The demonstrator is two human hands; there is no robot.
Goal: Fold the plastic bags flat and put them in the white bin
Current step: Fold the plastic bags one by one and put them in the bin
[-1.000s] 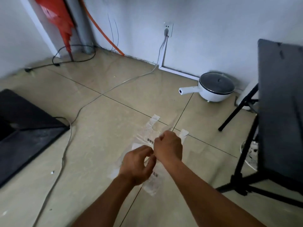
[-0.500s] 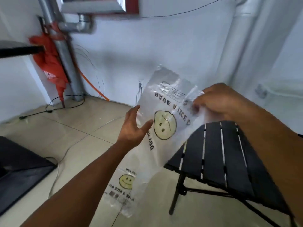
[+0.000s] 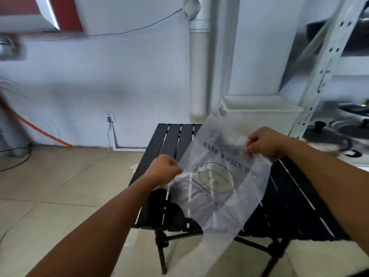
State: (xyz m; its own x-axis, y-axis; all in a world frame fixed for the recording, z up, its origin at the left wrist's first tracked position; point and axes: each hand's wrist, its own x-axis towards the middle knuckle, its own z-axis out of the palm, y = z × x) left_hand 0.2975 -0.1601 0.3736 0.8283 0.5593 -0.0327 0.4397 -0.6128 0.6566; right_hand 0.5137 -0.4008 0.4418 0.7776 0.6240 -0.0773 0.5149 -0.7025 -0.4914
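I saw the plastic bag [image 3: 217, 176] held stretched above the black slatted table [image 3: 171, 140]. The left hand [image 3: 163, 169], fingers curled, pinched its nine-o'clock edge, and the right hand [image 3: 263, 142] pinched its two-o'clock edge. The white bin [image 3: 259, 110] stood beyond the bag, at one o'clock.

One plastic bag [image 3: 216, 196], one black table [image 3: 171, 140], one white bin [image 3: 259, 111]
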